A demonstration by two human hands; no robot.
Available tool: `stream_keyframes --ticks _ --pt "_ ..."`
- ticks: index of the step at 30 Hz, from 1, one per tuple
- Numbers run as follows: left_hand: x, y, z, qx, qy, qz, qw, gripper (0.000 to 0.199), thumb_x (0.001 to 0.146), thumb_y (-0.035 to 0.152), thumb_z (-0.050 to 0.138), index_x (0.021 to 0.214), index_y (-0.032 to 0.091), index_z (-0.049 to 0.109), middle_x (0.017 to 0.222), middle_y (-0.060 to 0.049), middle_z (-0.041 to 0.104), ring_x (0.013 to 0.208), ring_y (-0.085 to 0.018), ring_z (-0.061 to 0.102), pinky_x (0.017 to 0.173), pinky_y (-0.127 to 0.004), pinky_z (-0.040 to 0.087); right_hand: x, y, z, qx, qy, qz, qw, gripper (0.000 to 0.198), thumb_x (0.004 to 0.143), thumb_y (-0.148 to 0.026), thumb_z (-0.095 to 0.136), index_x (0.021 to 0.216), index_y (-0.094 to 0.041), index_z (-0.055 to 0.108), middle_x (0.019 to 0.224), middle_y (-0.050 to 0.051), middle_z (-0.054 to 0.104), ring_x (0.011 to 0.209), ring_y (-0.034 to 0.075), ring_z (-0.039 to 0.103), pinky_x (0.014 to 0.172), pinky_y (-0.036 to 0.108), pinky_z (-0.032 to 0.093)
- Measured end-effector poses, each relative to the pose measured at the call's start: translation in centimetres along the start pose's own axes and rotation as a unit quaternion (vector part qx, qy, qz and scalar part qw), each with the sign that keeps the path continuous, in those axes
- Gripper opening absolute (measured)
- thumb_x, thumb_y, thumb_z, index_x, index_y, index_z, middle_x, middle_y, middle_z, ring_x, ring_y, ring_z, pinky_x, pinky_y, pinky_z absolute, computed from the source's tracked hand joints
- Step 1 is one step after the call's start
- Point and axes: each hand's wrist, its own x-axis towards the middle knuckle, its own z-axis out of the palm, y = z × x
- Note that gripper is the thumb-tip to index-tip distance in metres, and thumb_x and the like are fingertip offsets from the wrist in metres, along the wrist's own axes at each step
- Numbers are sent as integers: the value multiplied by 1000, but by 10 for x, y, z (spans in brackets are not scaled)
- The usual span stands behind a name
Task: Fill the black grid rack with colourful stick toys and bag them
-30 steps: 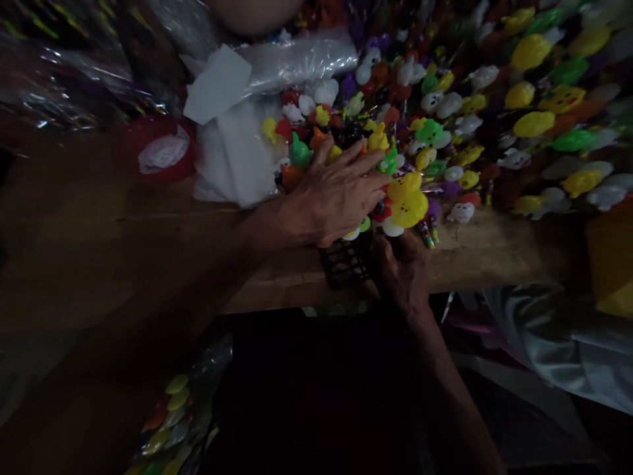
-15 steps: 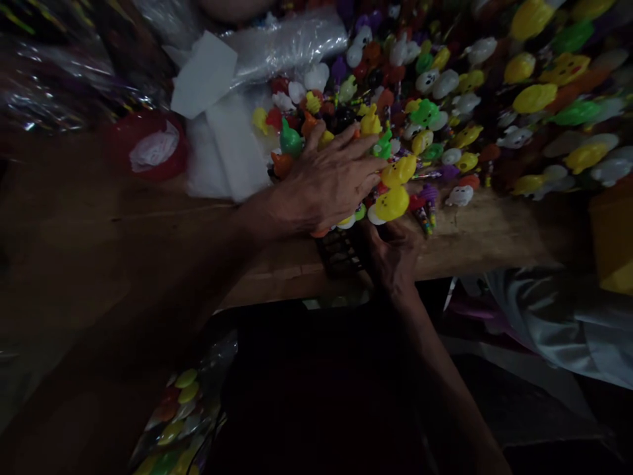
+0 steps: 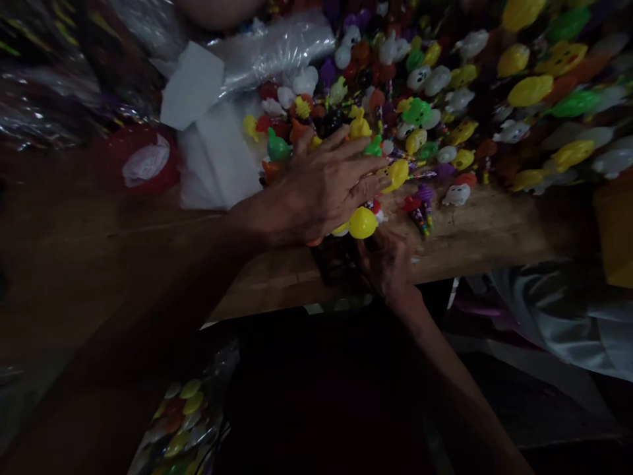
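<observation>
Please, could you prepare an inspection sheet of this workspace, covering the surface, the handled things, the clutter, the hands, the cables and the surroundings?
Surface: wooden tabletop, dimly lit.
Handled things: colourful animal-head toys, some on patterned sticks; dark grid, partly hidden in shadow.
Clutter: red bowl with white paper inside; clear plastic bags; white card.
Hands: left hand spread over the toys; right hand beside the grid, its grip unclear.
Cables: thin dark line below the table, possibly a cord.
Surroundings: filled clear bag at lower left; grey cloth and yellow container at right.
</observation>
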Motion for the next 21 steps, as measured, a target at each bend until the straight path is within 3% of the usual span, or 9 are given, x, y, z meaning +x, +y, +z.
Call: stream_keyframes --ticks 4,8,12,17,21 --pt "-1 20 -3 59 27 34 997 55 105 53 39 152 25 47 165 -8 35 156 -41 20 125 -72 15 2 3 0 -18 0 2 1000 10 88 -19 53 82 -20 61 74 5 67 62 17 60 61 30 47" --pt "5 27 10 57 -22 29 998 53 106 42 39 157 25 39 168 -6 29 157 -40 15 126 -70 14 1 6 1 -11 -31 29 999 11 90 -21 52 88 -19 62 81 6 69 67 17 59 63 29 47" --pt "10 24 23 16 1 40 999 55 105 40 35 158 26 35 166 -4 34 155 -39 22 125 -69 17 2 3 5 -16 -58 57 997 21 95 -29 50 106 -18 64 94 10 72 77 20 63 70 32 49" --pt "8 22 21 32 -9 39 999 59 104 36 35 161 21 29 168 -7 29 155 -40 22 125 -67 18 3 -3 10 -95 -93 108 985 25 97 -24 45 106 -20 68 79 6 68 64 18 56 60 29 39" --pt "7 23 18 34 -33 47 998 62 103 31 38 162 22 23 169 -5 26 157 -37 17 127 -67 12 4 5 19 -117 -94 132 980 21 92 -25 51 91 -18 70 64 4 59 53 15 46 56 30 33"
